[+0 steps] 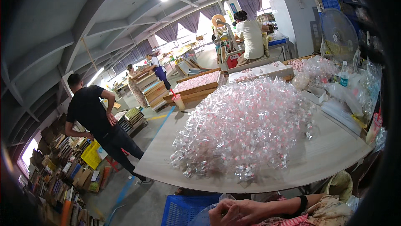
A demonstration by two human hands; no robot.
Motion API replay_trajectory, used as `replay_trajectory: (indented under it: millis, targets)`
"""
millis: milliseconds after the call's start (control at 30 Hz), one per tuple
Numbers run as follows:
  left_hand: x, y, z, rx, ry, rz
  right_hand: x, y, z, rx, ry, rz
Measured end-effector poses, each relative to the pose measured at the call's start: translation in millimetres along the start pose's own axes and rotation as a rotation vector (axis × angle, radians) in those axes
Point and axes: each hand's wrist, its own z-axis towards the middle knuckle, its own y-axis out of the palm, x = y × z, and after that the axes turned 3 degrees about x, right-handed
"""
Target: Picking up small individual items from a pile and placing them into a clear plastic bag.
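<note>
My right hand point(240, 211) is at the lower edge, its forearm reaching in from the right with a black band at the wrist. The fingers are curled together on a clear plastic bag point(202, 217), part of which hangs out to the left. My left hand cannot be made out apart from it. Beyond, on the pale table point(163, 159), lies a big heap of small pieces in clear twisted wrappers point(246, 125), white with pink showing through. Below the table's near edge a blue plastic basket point(184, 209) stands beside the bag.
A drink cup with a red straw point(179, 102) stands at the table's far left. Wooden trays of pink pieces point(198, 82) lie beyond. Plastic bags, a bottle point(344, 74) and a fan point(339, 34) are at right. A person in black point(94, 109) stands left; others work farther back.
</note>
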Motion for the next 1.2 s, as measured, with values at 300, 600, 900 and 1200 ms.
replay_trajectory:
  millis: [300, 600, 900, 1200]
  targets:
    - [-5, -5, -6, -0.116, 0.244, 0.504, 2, 1, -9, 0.135, 0.153, 0.092]
    - [17, -18, -8, -0.159, 0.258, 0.517, -1, -19, -15, 0.188, 0.2, 0.101]
    - [55, -65, -10, -0.169, -0.064, 0.337, 7, -38, -30, 0.454, 0.245, -0.123]
    - [42, -77, -9, -0.195, 0.071, 0.759, -2, -38, -29, 0.217, 0.17, -0.743]
